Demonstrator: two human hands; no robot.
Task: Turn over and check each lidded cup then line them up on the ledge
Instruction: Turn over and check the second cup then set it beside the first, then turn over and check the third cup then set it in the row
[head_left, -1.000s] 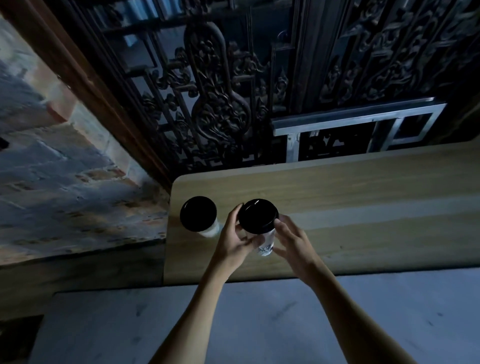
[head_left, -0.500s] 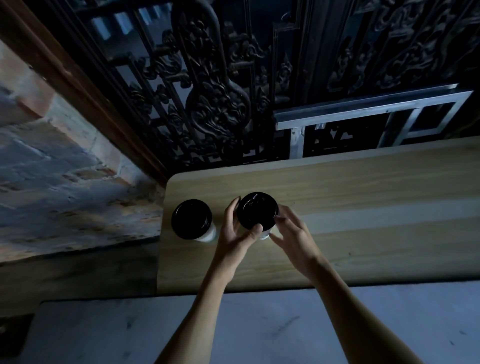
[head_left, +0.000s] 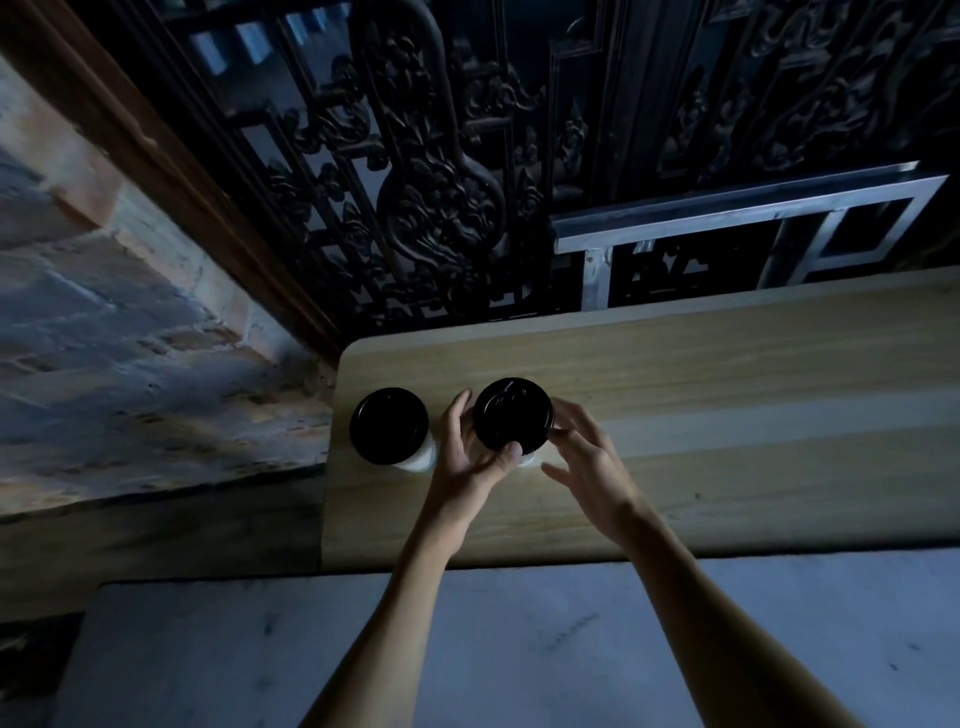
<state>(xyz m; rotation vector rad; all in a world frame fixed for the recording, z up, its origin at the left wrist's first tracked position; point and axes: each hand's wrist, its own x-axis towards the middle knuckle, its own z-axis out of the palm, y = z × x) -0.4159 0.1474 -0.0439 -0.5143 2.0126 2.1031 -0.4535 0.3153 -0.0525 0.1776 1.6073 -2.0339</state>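
Cups first: we see two of them upright on the wooden ledge (head_left: 727, 395), both white-walled with black lids, standing near its left end. We take the cup in hand (head_left: 513, 415) as our landmark. Just left of it, close but with our fingers between, stands the second cup (head_left: 389, 427), untouched. Our left hand (head_left: 467, 467) wraps the landmark cup from the left, thumb pressed at the near edge of the lid and fingers curled round the far side, so it grips the cup. Our right hand (head_left: 587, 462) sits just right of the cup, fingers spread and loosely curved; the tips look to brush the rim of the lid, though we cannot tell if they truly touch. Behind the cup, past the ledge's far edge, rises a dark carved screen (head_left: 441, 208), and right of that a metal frame (head_left: 753, 218). Left of the cup, beyond the ledge end, runs a brick wall (head_left: 130, 338). Nearer to us than the cup lies a pale stone slab (head_left: 519, 649), crossed by both our forearms. Right of the cup the ledge runs on bare.
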